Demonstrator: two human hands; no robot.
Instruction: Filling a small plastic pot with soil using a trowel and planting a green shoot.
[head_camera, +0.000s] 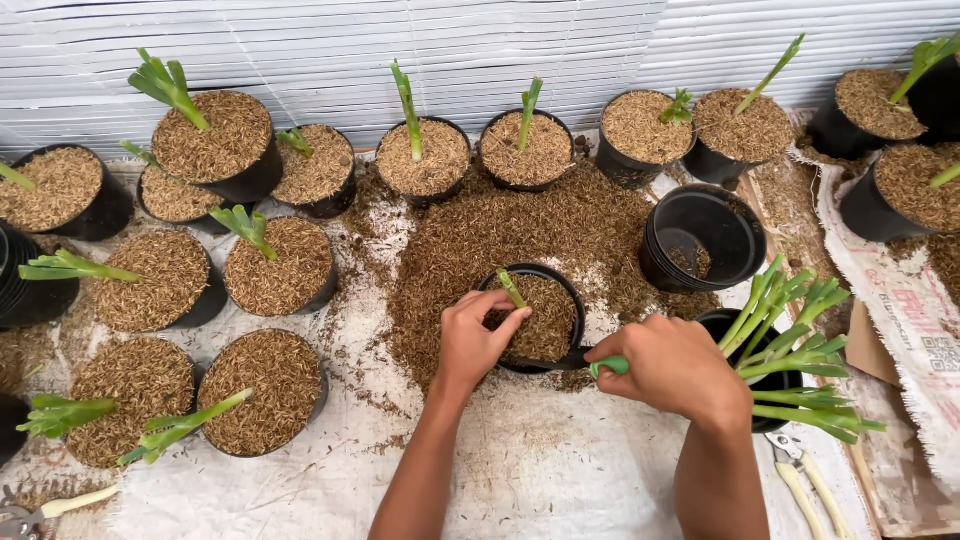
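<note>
Left hand (472, 340) pinching green cutting (511, 288) in black pot (574, 300), right hand (670, 365) gripping green-handled trowel (607, 366), white printed sack (905, 300) at right edge

Both bare forearms rise from the near edge and angle slightly toward each other. The left hand (472, 340) is palm down, wrist a little bent, thumb and index finger stretched toward the far side and pinched together (the other fingers curl under). The right hand (672, 365), just to its right, is a closed fist, knuckles up, thumb pointing left.
</note>
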